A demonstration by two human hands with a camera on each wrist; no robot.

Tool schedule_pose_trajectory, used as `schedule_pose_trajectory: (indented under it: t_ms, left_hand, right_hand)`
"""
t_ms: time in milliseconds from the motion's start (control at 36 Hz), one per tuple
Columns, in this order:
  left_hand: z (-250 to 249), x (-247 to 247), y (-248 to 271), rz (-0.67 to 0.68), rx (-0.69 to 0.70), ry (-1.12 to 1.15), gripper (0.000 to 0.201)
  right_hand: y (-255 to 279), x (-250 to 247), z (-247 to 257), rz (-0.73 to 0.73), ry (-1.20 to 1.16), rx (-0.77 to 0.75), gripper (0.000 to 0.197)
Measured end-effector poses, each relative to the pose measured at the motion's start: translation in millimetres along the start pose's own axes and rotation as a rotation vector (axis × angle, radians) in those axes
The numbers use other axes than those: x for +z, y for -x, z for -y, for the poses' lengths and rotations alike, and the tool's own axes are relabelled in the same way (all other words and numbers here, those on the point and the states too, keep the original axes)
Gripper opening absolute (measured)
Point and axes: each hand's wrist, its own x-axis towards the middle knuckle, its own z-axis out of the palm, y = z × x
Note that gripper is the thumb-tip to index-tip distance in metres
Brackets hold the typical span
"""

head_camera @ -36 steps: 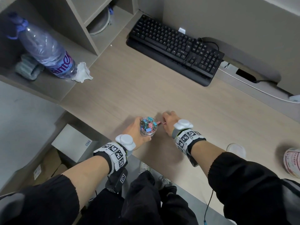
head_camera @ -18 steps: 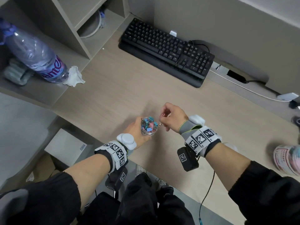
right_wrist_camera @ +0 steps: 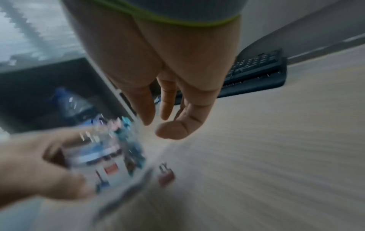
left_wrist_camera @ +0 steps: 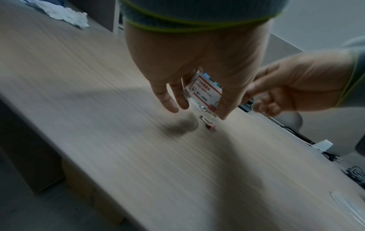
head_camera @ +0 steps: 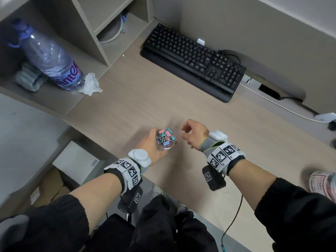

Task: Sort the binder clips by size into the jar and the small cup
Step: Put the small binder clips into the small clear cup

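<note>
My left hand (head_camera: 147,142) grips a clear jar (head_camera: 164,140) packed with pink, blue and teal binder clips, held just above the desk near its front edge. The jar's red-and-white label (left_wrist_camera: 203,92) shows between the fingers in the left wrist view. My right hand (head_camera: 193,132) hovers just right of the jar, fingers relaxed and empty. One small red binder clip (left_wrist_camera: 210,126) lies on the desk close beside the jar, blurred in the right wrist view as the red clip (right_wrist_camera: 166,177). A pink-and-white cup (head_camera: 323,182) stands at the far right edge.
A black keyboard (head_camera: 194,60) lies at the back of the desk (head_camera: 145,99), its cable running right. A water bottle (head_camera: 52,59) and a crumpled tissue (head_camera: 91,84) sit on the left shelf. A round clear lid (left_wrist_camera: 347,204) lies on the desk to the right.
The right hand picked a clip off the desk and brought it to the jar's rim. It has now drawn back to the right, empty. The left hand has kept hold of the jar.
</note>
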Motion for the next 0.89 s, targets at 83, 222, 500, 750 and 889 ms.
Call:
schedule_pose_trajectory:
  t_ms: [83, 222, 500, 750, 889]
  left_hand:
    - [11, -10, 3, -0.033, -0.019, 0.006, 0.077]
    - [27, -22, 6, -0.052, -0.051, 0.024, 0.077]
    - [36, -31, 0, -0.024, -0.066, -0.029, 0.077]
    - [-9, -2, -16, 0.026, 0.012, -0.07, 0.062]
    - [-52, 26, -20, 0.072, 0.084, -0.037, 0.057]
  right_hand:
    - [-7, 20, -4, 0.074, 0.308, -0.014, 0.032]
    - [-16, 54, -4, 0.126, 0.493, -0.07, 0.036]
    - [-18, 42, 4, 0.173, 0.505, -0.057, 0.018]
    - [24, -10, 36, 0.005, 0.039, -0.187, 0.019]
    - [43, -37, 5, -0.094, 0.123, -0.141, 0.029]
